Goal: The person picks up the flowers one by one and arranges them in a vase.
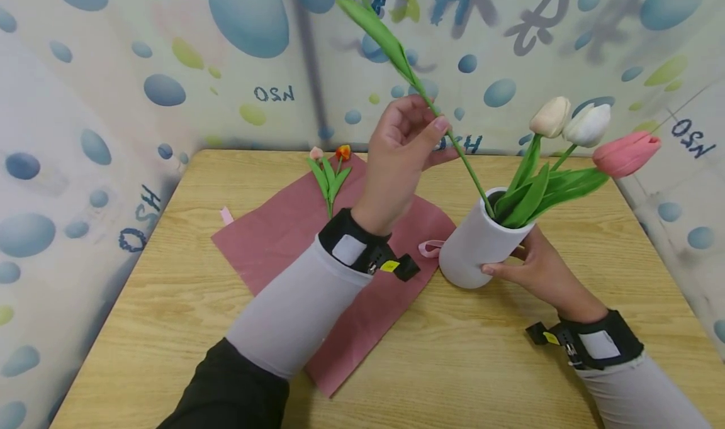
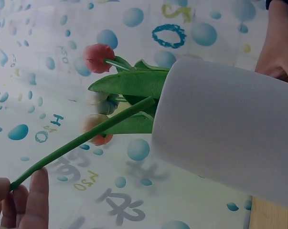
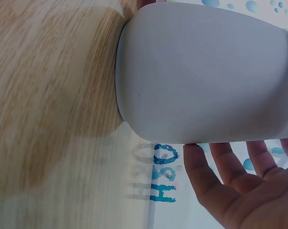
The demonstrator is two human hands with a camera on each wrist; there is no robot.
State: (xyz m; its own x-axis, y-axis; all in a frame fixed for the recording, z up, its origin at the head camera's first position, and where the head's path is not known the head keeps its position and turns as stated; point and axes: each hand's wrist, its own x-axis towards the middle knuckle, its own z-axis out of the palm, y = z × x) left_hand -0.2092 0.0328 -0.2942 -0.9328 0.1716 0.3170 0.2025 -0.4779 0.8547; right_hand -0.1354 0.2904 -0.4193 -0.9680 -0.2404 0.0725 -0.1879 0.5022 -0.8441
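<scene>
My left hand [image 1: 399, 155] pinches the green stem of a yellow tulip [image 1: 391, 45] between thumb and fingers; its bloom is cut off by the top edge of the head view. The lower end of that stem [image 2: 81, 138] reaches the mouth of a white vase [image 1: 481, 243]. Thumb and fingers of my right hand [image 1: 544, 272] curl round the vase's lower side, with its base at the tabletop. Out of the vase lean a cream tulip [image 1: 549, 117], a white tulip [image 1: 587, 126] and a pink tulip [image 1: 625, 154] with broad green leaves.
On the wooden table [image 1: 170, 278] lies a dusty-pink wrapping sheet [image 1: 272, 246], partly behind my left arm. Two small tulips [image 1: 328, 177], one pale pink and one orange-red, rest on it. A pink ribbon loop [image 1: 430, 248] sits beside the vase. A patterned wall [image 1: 238, 102] stands behind.
</scene>
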